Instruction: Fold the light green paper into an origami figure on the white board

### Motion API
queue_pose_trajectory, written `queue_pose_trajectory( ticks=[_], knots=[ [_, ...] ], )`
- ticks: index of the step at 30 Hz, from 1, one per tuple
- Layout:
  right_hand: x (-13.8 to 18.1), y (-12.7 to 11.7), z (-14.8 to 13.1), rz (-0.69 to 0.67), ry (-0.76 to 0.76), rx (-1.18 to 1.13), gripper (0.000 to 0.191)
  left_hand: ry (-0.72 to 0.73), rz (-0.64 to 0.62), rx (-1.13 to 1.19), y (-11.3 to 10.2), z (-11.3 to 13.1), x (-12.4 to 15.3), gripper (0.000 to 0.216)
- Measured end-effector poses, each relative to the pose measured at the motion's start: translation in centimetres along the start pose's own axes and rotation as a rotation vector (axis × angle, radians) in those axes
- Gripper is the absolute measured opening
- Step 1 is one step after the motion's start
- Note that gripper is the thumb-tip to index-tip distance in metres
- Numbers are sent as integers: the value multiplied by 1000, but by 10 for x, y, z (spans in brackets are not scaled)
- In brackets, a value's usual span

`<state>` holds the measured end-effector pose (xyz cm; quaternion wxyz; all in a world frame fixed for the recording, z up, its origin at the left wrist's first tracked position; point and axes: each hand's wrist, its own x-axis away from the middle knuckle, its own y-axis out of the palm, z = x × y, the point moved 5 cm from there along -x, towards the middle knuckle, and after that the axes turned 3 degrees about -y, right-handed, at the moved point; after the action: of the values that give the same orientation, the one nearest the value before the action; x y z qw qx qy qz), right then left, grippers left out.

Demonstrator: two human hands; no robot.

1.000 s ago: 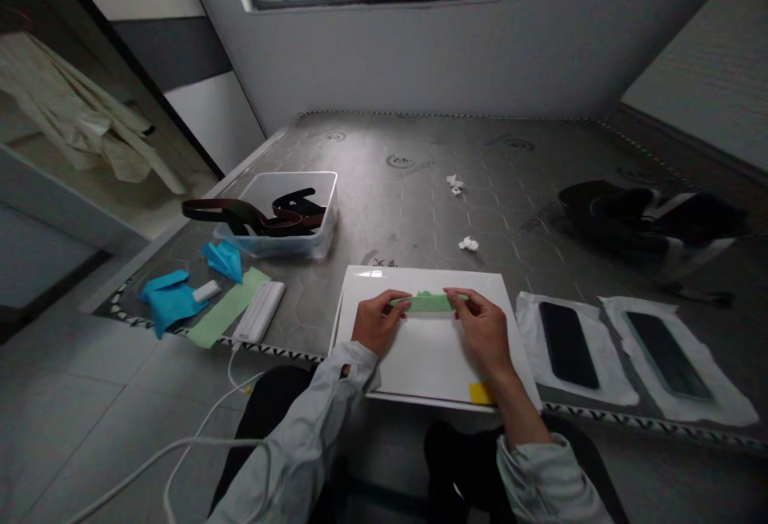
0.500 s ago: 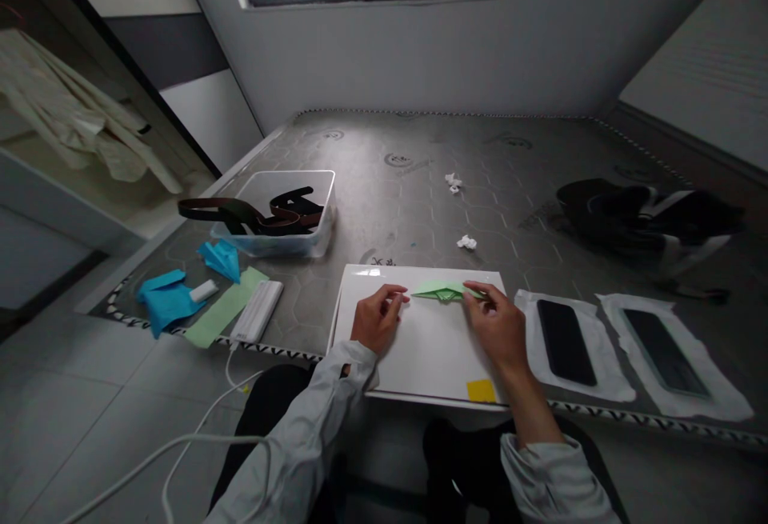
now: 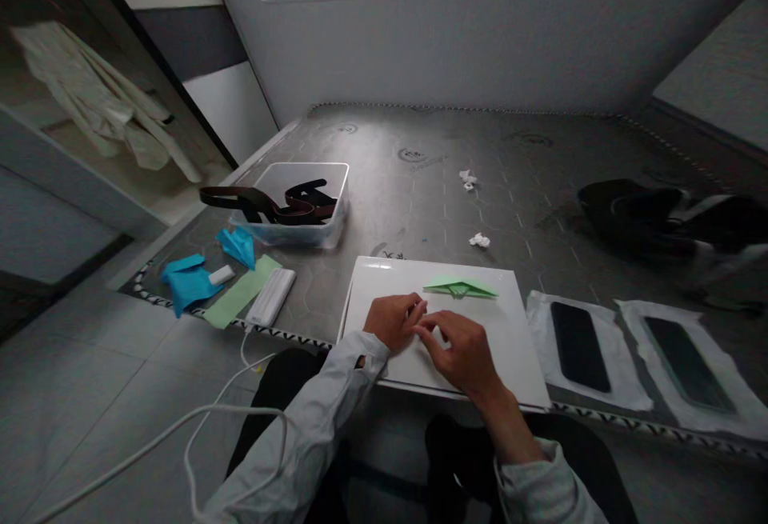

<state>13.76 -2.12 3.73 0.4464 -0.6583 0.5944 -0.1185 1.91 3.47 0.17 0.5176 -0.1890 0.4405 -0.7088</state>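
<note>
A folded green paper (image 3: 461,288) lies by itself on the far part of a white board (image 3: 384,280) that rests on the grey mattress edge. Both hands sit nearer to me on the board and touch each other. My left hand (image 3: 393,322) is loosely curled, and whatever its fingers may hold is hidden. My right hand (image 3: 462,350) lies low over the board with its fingers stretched toward the left hand's fingertips. Neither hand touches the green paper.
A clear tub (image 3: 336,216) with dark belts (image 3: 270,206) stands at the left. Blue paper pieces (image 3: 187,280), a green strip (image 3: 240,300) and a white power strip (image 3: 271,298) lie near the edge. Two dark phones (image 3: 579,336) (image 3: 684,352) rest on white sheets at the right.
Both hands let go of the green paper, which now lies on the board. The hands drew back toward me and met. The right hand now covers the yellow note.
</note>
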Motion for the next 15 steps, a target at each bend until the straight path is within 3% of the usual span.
queue_pose_trajectory(
  ticks=[5,7,11,15],
  knots=[
    [22,36,-30,-159,379,-425,28,34,26,-244,-18,6,3,35],
    [31,44,-48,-197,459,-583,34,69,29,-302,-28,13,6,37],
    [41,51,-77,-327,444,-645,32,148,-4,-372,-40,29,14,38],
    [43,41,-80,-142,438,-477,31,166,-62,-451,-42,35,22,35]
  ],
)
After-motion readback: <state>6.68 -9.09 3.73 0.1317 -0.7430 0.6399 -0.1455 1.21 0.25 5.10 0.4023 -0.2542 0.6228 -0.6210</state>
